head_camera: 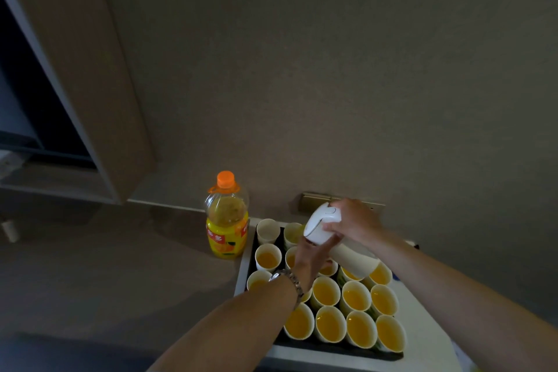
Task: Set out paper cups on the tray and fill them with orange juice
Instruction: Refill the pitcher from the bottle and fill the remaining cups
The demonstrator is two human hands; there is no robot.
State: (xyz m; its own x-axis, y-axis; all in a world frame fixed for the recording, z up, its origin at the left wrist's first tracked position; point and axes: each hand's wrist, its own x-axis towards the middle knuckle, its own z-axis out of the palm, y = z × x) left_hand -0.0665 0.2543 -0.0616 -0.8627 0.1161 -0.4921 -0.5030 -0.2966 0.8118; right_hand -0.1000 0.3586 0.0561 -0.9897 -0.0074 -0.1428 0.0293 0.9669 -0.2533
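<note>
A black tray with a white rim (241, 276) sits on the counter and holds several paper cups. Most cups, like the one at the front (330, 323), are filled with orange juice. The back-left cup (268, 229) looks empty. Over the back row a white lidded jug (320, 222) is held tilted, its top down toward the cup beside the empty one (292, 232). My right hand (354, 220) grips the jug at its lid. Below the lid, my left hand (311, 258) holds the jug's body. No stream of juice can be made out.
An orange-juice bottle (227, 220) with an orange cap stands upright on the counter just left of the tray. A metal wall plate (314, 199) is on the wall behind the tray. A dark window recess (36, 106) lies far left.
</note>
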